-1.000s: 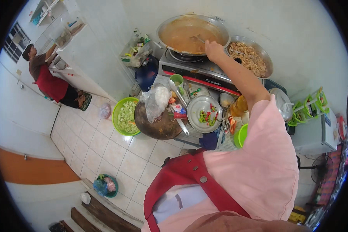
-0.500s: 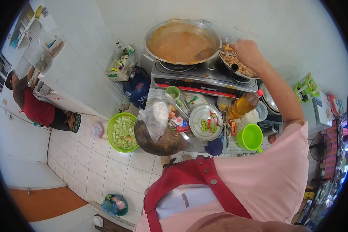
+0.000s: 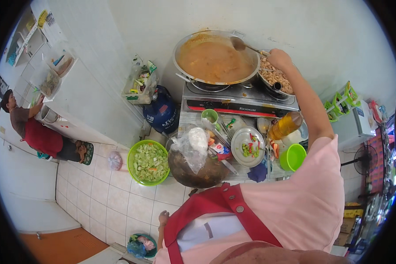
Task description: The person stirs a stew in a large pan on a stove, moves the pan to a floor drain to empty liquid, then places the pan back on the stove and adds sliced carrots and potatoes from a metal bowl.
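Observation:
My right hand [image 3: 279,59] is closed round the handle of a metal ladle [image 3: 238,43]. The ladle's bowl is lifted over the far right rim of a wide metal pot [image 3: 177,66] full of orange-brown soup. Beside the pot, below my wrist, stands a pan of browned meat pieces [image 3: 275,77] with a black-tipped handle. Both vessels rest on a two-burner gas stove [image 3: 242,99]. Low at my left side hangs my left hand [image 3: 163,217]; its fingers look loosely bent, and nothing shows in them.
A table before the stove holds a plate of cut chillies [image 3: 248,147], an oil bottle [image 3: 286,126], a green mug [image 3: 293,157] and a plastic bag [image 3: 191,147] over a dark round board [image 3: 185,174]. Left are a cabbage basin [image 3: 149,163], a blue gas cylinder [image 3: 161,110] and a co-worker [image 3: 44,136].
The ladle has come up out of the soup to the pot's far right rim, in my right hand. My left hand has come into sight. The whole view has shifted slightly.

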`<state>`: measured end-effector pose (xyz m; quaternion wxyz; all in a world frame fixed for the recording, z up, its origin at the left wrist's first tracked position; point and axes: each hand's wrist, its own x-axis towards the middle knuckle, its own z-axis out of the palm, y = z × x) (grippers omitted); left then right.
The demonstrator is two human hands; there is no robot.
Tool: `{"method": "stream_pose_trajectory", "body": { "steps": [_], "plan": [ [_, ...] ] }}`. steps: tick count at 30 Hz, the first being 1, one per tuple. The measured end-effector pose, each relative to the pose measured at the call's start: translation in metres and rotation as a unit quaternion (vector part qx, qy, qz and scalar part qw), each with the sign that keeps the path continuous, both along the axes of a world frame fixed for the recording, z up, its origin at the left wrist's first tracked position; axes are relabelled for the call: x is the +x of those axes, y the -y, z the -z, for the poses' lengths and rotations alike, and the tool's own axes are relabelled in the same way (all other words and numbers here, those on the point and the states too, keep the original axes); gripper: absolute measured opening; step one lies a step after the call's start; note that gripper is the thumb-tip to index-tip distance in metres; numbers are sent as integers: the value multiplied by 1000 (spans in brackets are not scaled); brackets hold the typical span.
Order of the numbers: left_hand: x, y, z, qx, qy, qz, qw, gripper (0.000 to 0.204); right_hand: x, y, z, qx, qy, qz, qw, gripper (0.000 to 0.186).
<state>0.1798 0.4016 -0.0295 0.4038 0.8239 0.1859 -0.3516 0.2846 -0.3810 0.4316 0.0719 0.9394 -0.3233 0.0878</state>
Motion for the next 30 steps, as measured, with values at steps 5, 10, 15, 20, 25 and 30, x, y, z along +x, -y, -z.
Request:
{"method": "stream_pose_trajectory", "body": {
  "steps": [5,10,15,20,25,30],
  "plan": [
    [-22,-51,78,95,66,265,957,22,55,74,60,409,126,185,884,17],
    [-64,-86,72,142,257,440,849,22,121,23,101,483,203,141,840,19],
    [-72,-82,79,145,236,444,852,25,120,23,107,182,65,-2,981,24],
    [-76,-58,75,123,88,325,934,25,119,-51,77,45,-29,-153,987,38],
    [-63,-32,82,90,50,248,963,25,77,-65,58,-26,-81,-212,974,29],
    [-48,-9,77,76,48,234,968,25,17,-82,16,-98,-151,-243,953,31]
  ]
}}
